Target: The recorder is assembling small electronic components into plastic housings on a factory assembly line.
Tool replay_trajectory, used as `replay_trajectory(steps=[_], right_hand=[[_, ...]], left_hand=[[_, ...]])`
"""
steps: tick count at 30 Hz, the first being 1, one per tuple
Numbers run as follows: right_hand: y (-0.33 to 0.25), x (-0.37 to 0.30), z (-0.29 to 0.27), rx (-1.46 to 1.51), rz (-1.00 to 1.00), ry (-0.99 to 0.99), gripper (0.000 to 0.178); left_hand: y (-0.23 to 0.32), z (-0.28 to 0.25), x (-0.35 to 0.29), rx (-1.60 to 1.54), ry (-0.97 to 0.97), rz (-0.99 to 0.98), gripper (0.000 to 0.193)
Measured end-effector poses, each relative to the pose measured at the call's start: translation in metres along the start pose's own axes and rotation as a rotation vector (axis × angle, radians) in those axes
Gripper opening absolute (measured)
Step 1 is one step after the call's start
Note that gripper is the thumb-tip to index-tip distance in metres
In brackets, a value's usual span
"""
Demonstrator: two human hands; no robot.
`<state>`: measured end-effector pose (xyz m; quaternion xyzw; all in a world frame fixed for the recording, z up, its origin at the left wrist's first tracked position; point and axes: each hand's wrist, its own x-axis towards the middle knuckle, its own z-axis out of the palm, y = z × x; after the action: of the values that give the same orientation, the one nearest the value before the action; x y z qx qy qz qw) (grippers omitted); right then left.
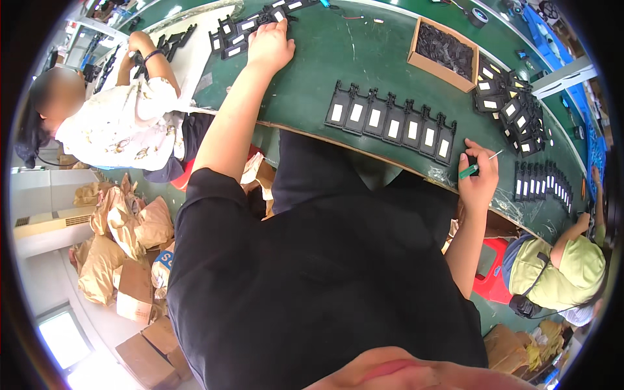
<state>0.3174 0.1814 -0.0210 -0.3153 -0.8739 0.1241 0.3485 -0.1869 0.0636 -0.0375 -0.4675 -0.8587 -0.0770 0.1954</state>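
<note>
black shirt (pixel 312 286) fills the near view; right hand (pixel 478 179) clenched on a green-handled tool (pixel 473 169) at the worktop (pixel 312 84) edge, beside a row of black frames (pixel 392 122). left hand (pixel 270 42) flat on a frame pile (pixel 244 29), grip unclear. frames look light, stiff, thin; hold by edges.

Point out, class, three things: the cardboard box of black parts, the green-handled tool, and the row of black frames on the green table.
Cardboard box (pixel 430 66): head view, its near side wall.
Green-handled tool (pixel 469 171): head view, the green handle.
Row of black frames (pixel 392 122): head view, a middle frame.
</note>
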Motion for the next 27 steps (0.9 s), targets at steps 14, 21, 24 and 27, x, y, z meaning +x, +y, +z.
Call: replay_trajectory(steps=[14, 21, 24, 27], right_hand=[[0.001, 0.003, 0.003, -0.001, 0.001, -0.020, 0.013], [0.001, 0.003, 0.004, -0.005, 0.005, -0.016, 0.013], [0.002, 0.002, 0.003, 0.001, -0.015, -0.010, 0.013], [0.005, 0.000, 0.004, -0.013, -0.022, -0.004, 0.013]], left_hand=[[0.017, -0.082, -0.129, -0.358, 0.076, 0.223, 0.033], [0.036, -0.090, -0.126, -0.397, -0.021, 0.226, 0.043], [0.048, -0.094, -0.125, -0.328, -0.036, 0.298, 0.043], [0.048, -0.094, -0.124, -0.312, -0.058, 0.367, 0.045]])
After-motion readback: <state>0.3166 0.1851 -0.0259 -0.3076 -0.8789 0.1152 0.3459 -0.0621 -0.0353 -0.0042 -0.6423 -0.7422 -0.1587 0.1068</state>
